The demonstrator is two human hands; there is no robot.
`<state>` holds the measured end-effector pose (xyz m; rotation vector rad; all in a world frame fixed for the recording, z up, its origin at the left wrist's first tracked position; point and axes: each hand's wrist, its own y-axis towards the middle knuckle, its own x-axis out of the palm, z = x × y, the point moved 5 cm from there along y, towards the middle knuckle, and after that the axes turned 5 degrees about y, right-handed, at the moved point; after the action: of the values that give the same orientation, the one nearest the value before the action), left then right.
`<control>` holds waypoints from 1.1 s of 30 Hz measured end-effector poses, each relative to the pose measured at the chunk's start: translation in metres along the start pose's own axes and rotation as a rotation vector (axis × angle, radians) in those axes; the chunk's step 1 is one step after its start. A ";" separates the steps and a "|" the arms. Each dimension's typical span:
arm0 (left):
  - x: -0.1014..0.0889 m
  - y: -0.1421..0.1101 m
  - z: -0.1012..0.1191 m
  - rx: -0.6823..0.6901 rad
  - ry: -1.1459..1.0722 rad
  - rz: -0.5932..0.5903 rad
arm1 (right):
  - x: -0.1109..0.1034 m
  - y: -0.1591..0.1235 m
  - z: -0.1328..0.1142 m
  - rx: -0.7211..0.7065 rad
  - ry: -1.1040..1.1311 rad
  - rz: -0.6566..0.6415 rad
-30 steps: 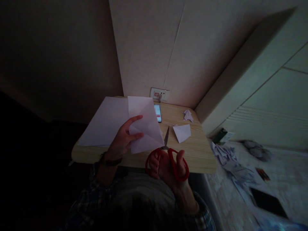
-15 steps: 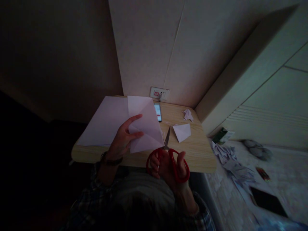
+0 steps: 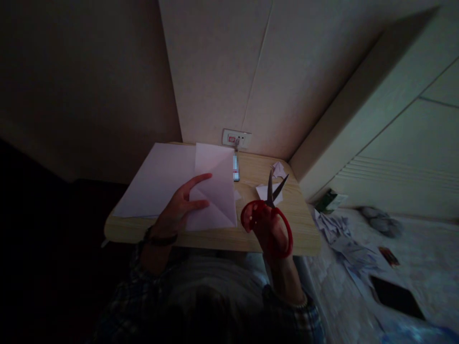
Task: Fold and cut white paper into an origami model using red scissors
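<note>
My left hand (image 3: 179, 205) pinches a creased white sheet of paper (image 3: 215, 191) and holds it up over the small wooden table (image 3: 222, 239). To its right, my right hand (image 3: 267, 229) grips red-handled scissors (image 3: 268, 215) with the blades parted and pointing away from me. The blade tips hover over a small folded white paper piece (image 3: 263, 192) on the table. A larger flat white sheet (image 3: 158, 179) lies under my left hand's paper.
A phone (image 3: 235, 167) lies near the wall socket (image 3: 235, 138) at the table's back. A small crumpled paper shape (image 3: 278, 168) sits at the back right corner. Paper scraps (image 3: 340, 239) and a dark flat object (image 3: 396, 296) lie on the bed to the right.
My right hand has swung the scissors right and away from the held sheet, and the blades have come apart. The held sheet has dropped slightly and turned flatter.
</note>
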<state>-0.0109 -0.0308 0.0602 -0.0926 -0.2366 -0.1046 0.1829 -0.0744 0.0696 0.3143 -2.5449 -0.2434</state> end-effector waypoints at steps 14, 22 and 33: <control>-0.001 -0.005 0.003 0.002 0.040 -0.294 | 0.003 0.034 -0.019 -0.110 -0.421 0.026; -0.011 -0.002 -0.002 -0.034 -0.080 -0.143 | -0.002 0.033 -0.014 -0.046 -0.350 0.102; -0.018 0.009 0.013 0.201 0.222 0.077 | -0.013 0.031 -0.008 0.070 -0.032 0.109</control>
<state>-0.0306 -0.0185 0.0681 0.1100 -0.0213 -0.0138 0.1928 -0.0424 0.0768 0.1982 -2.5970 -0.1188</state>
